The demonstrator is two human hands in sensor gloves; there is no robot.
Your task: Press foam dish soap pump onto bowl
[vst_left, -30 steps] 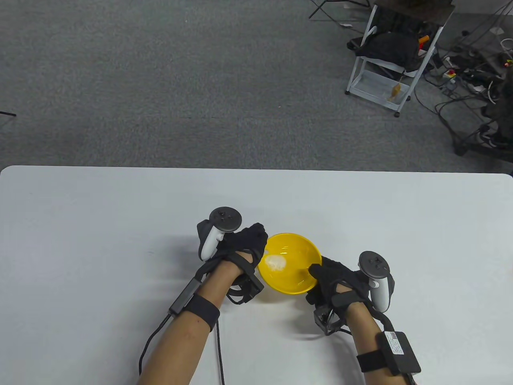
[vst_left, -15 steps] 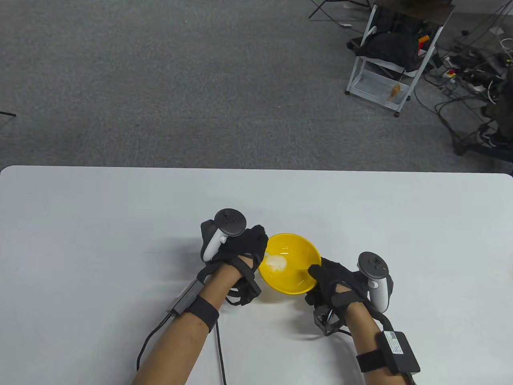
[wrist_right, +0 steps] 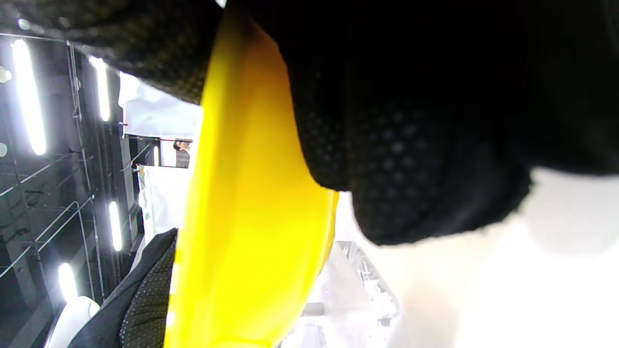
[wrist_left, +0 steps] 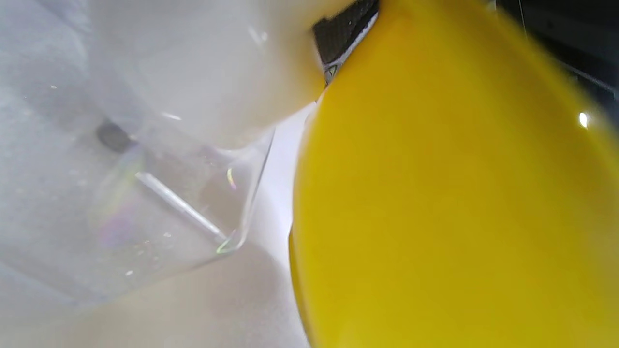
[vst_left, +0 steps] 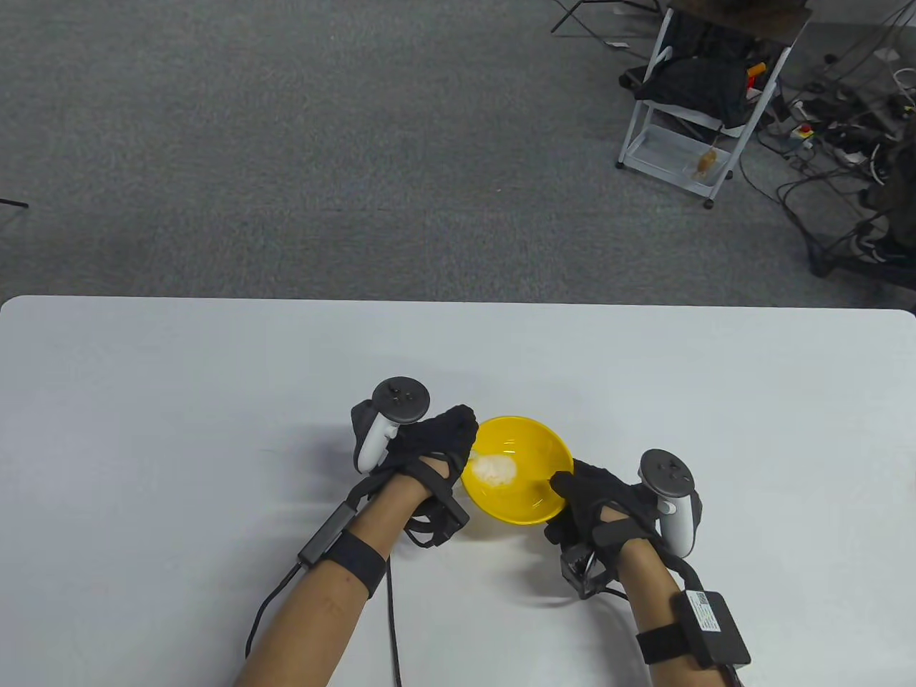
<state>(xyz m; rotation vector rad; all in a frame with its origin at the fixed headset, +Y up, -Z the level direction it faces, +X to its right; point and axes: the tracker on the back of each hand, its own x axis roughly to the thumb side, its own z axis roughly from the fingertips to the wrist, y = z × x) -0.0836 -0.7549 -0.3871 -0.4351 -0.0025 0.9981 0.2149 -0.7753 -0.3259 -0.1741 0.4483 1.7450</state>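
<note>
A yellow bowl (vst_left: 529, 494) is tilted toward the left, with a patch of white foam (vst_left: 494, 469) inside. My right hand (vst_left: 594, 497) grips the bowl's near right rim, with fingers (wrist_right: 411, 145) over the yellow edge (wrist_right: 242, 217). My left hand (vst_left: 433, 440) sits on top of the foam soap pump bottle at the bowl's left rim and hides it in the table view. The left wrist view shows the bottle's clear base (wrist_left: 159, 193) standing on the table beside the bowl's outer wall (wrist_left: 435, 193).
The white table (vst_left: 179, 401) runs wide to both sides and to the far edge. Cables trail from both wrists toward the near edge. A white cart (vst_left: 687, 122) and loose cables stand on the grey floor beyond the table.
My left hand has shifted slightly over the pump, and the foam patch in the bowl has grown a little. My right hand and the bowl have stayed in place.
</note>
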